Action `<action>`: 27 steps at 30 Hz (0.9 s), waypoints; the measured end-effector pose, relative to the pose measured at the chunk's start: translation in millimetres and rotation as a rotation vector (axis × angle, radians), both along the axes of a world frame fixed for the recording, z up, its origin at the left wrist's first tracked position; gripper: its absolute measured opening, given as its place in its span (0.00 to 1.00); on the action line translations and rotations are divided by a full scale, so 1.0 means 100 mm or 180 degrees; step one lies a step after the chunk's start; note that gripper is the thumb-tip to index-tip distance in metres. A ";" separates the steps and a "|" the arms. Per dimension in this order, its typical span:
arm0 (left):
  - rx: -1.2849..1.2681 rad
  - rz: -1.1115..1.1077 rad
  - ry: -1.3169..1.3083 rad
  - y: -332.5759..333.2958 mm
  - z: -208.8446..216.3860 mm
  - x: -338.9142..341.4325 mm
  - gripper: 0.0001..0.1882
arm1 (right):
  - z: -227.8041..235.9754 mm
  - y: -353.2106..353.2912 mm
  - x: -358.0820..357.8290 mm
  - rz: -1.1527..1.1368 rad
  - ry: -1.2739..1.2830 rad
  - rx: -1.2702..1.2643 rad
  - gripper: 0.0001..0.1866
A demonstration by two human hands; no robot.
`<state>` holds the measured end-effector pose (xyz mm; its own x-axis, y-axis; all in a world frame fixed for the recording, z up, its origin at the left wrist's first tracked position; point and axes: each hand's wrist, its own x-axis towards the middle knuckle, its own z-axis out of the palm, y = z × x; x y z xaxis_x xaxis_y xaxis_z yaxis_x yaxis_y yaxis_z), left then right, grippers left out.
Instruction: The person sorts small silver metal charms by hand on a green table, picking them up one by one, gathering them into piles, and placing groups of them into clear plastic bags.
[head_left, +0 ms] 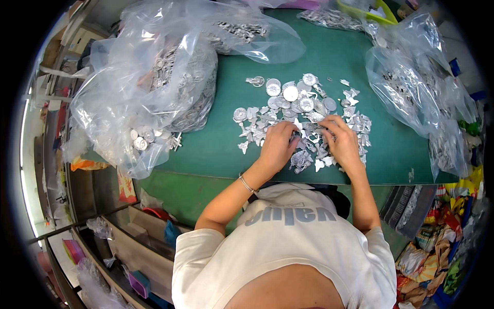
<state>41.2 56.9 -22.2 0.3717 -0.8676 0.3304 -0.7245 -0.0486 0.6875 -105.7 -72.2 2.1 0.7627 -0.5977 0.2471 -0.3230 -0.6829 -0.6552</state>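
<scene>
While both hands work the middle of the loose metal pile [301, 116], the main risk sits at the table edge [309, 180] just below the wrists: the pile's near fringe lies close to that edge, so a sweep of either palm toward the body could push small pieces off onto the lap or floor.

Grip state: left hand [278, 144] lies knuckles-up with fingers curled down into the pieces; right hand [342, 141] does the same, fingertips bent inward toward the left. Whether either is pinching a piece I cannot tell, since the fingertips are hidden under the hands. The things being handled are directly under and between the two sets of fingers.

Second risk: the big clear bag [154, 87] out beyond the left hand is open at its lower end, and round discs [141, 139] already sit at its mouth near the table edge. A nudge with the left elbow could tip more out.

Third: thin stamped shapes look sharp-edged, and the fingers are bare.

Counts:
- hands: two, one thin bracelet [246, 184] on the left wrist
- clear bags of parts: at least three, one off the left hand, one beyond it at the far side [247, 33], one off the right hand [411, 87]
- round discs in the pile beyond the fingers: roughly ten
- small irregular pieces: too many and too small to count
</scene>
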 end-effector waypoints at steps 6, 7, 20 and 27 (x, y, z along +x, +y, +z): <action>-0.0473 0.0805 0.0378 0.34 0.07 0.28 0.09 | -0.14 0.11 0.09 -0.0054 0.0621 -0.0233 0.10; -0.0438 0.0885 0.0502 0.34 0.04 0.28 0.09 | -0.14 0.11 0.10 -0.0072 0.0610 -0.0224 0.10; 0.0276 0.1568 -0.0083 0.81 -0.03 0.10 0.19 | 0.44 0.30 0.03 0.0841 -0.0361 0.1180 0.10; -0.0061 0.2058 -0.0273 1.11 -0.24 0.10 0.23 | 1.68 0.99 0.32 0.3080 -0.1891 -0.0172 0.08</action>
